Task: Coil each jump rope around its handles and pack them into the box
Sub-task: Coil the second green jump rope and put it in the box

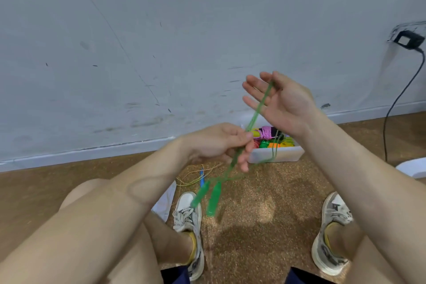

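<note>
Above the floor, the left hand [219,143] pinches the green jump rope [259,108]; the raised right hand [283,104], fingers spread open, carries its loop.

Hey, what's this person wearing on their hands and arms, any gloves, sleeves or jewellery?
Nothing visible. The left hand and right hand are bare, without gloves or rings. The left forearm and right forearm show no sleeves, watch or bracelet.

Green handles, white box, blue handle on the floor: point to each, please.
green handles [214,198], head view, middle of the lower handle.
white box [279,156], head view, front wall.
blue handle [202,178], head view, its shaft.
</note>
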The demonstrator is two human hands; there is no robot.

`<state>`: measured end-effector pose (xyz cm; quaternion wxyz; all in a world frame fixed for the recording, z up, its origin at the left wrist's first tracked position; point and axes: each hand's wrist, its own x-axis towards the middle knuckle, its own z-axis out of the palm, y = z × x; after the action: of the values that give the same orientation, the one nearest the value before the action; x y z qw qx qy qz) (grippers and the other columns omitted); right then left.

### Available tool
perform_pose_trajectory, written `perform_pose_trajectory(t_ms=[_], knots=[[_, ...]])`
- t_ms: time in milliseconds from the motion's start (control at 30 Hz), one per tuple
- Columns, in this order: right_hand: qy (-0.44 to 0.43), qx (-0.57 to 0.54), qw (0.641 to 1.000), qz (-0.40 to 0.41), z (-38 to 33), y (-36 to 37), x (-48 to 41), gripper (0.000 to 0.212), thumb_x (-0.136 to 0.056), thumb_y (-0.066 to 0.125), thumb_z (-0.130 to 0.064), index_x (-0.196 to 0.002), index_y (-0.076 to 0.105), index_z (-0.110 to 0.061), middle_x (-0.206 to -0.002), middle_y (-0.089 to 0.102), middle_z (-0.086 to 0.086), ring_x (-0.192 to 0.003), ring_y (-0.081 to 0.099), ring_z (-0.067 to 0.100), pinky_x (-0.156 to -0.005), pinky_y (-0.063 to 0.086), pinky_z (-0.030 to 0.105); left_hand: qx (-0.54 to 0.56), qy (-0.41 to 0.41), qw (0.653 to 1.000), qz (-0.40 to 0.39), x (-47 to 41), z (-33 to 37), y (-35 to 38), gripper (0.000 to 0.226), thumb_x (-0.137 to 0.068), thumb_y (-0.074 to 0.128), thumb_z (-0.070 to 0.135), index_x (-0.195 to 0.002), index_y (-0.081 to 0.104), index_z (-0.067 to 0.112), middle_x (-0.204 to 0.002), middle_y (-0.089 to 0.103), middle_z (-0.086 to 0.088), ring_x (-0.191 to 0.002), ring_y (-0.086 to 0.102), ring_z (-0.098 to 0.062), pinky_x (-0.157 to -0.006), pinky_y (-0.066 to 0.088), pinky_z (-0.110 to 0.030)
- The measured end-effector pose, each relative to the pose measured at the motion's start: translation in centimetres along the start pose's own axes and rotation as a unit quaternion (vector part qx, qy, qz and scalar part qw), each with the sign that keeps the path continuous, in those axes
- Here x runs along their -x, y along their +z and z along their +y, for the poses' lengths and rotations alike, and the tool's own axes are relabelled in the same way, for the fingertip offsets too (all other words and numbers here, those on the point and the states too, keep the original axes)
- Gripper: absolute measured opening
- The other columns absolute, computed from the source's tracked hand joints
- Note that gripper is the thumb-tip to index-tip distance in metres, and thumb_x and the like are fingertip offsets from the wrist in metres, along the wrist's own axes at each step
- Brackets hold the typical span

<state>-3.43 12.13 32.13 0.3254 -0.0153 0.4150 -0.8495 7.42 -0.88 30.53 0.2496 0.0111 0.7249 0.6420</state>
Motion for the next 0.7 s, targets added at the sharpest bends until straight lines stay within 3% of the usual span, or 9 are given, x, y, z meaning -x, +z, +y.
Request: perform_pose_trajectory(t_ms=[67,167,267,367,433,500,567,633,700], knots=[[0.054,0.072,0.995,-0.035,0.8,-0.3,0.3,0.056,-0.094,0.037,-0.061,-0.113,0.056,-0.013,-0.105,0.071,0.011,-0.097,0.068,0.023,-0.081,0.052,0.044,0.132,0.058,0.988,0.057,-0.1,1.1,0.5,0.032,-0.103,0.032,0.022,-0.077,0.046,0.010,-0.055,0.041,0.000,-0.051,0.053,-0.015,-0.058,0.053,-0.026],[0.161,0.140,0.962,-0.170,3.7,0.1,1.4,0.077,-0.077,0.033,-0.080,-0.107,0.060,-0.014,-0.089,0.068,0.009,-0.088,0.064,0.024,-0.088,0.040,0.044,0.340,0.161,0.912,0.161,-0.3,3.0,-1.2,0.031,-0.103,0.029,0.022,-0.076,0.041,0.013,-0.053,0.033,0.004,-0.044,0.035,-0.009,-0.050,0.048,-0.022],[0.202,0.252,0.913,-0.249,6.2,0.3,2.3,0.055,-0.083,0.044,-0.061,-0.103,0.060,-0.012,-0.086,0.069,0.011,-0.097,0.064,0.029,-0.088,0.040,0.042,0.449,0.214,0.831,0.248,-0.1,4.0,-3.5,0.034,-0.104,0.029,0.019,-0.072,0.041,0.014,-0.054,0.030,0.003,-0.039,0.029,-0.008,-0.043,0.041,-0.017],[0.211,0.260,0.910,-0.246,6.1,0.3,2.7,0.036,-0.095,0.045,-0.043,-0.087,0.057,-0.010,-0.063,0.055,0.004,-0.071,0.064,0.025,-0.084,0.050,0.043,0.481,0.231,0.785,0.316,0.7,4.3,-5.5,0.034,-0.104,0.030,0.018,-0.072,0.041,0.014,-0.051,0.028,0.003,-0.038,0.029,-0.010,-0.045,0.043,-0.018],[0.225,0.209,0.923,-0.232,5.5,0.5,2.8,0.034,-0.096,0.046,-0.042,-0.087,0.054,-0.010,-0.061,0.045,0.003,-0.058,0.055,0.019,-0.072,0.057,0.039,0.449,0.224,0.786,0.360,1.4,4.0,-6.6,0.034,-0.104,0.030,0.019,-0.073,0.042,0.013,-0.051,0.031,0.002,-0.040,0.034,-0.011,-0.052,0.050,-0.023],[0.211,0.214,0.927,-0.224,5.1,0.8,3.0,0.027,-0.096,0.049,-0.037,-0.091,0.053,-0.011,-0.064,0.042,0.002,-0.054,0.047,0.015,-0.055,0.052,0.030,0.353,0.182,0.814,0.423,1.8,3.3,-7.5,0.033,-0.104,0.032,0.024,-0.079,0.048,0.010,-0.052,0.041,0.000,-0.046,0.046,-0.015,-0.060,0.057,-0.031],[0.168,0.276,0.928,-0.188,5.4,1.0,3.0,0.020,-0.096,0.052,-0.031,-0.092,0.053,-0.012,-0.066,0.043,0.003,-0.051,0.043,0.012,-0.045,0.043,0.023,0.098,0.064,0.865,0.487,2.3,2.4,-8.0,0.043,-0.102,0.035,0.036,-0.087,0.058,0.003,-0.055,0.059,-0.004,-0.054,0.060,-0.022,-0.065,0.059,-0.036],[0.087,0.380,0.913,-0.124,5.8,1.0,2.8,0.017,-0.095,0.059,-0.029,-0.090,0.052,-0.014,-0.065,0.044,0.003,-0.049,0.042,0.012,-0.043,0.038,0.024,-0.175,-0.078,0.876,0.443,2.8,1.8,-7.7,0.062,-0.098,0.034,0.053,-0.087,0.067,0.000,-0.062,0.069,-0.008,-0.058,0.066,-0.023,-0.066,0.057,-0.034],[0.010,0.484,0.872,-0.071,5.8,0.9,2.5,0.020,-0.092,0.063,-0.031,-0.092,0.053,-0.014,-0.065,0.047,0.003,-0.048,0.044,0.013,-0.046,0.038,0.026,-0.201,-0.133,0.909,0.339,3.0,1.8,-6.3,0.073,-0.094,0.033,0.061,-0.085,0.070,-0.001,-0.072,0.073,-0.012,-0.059,0.065,-0.020,-0.063,0.053,-0.028]])
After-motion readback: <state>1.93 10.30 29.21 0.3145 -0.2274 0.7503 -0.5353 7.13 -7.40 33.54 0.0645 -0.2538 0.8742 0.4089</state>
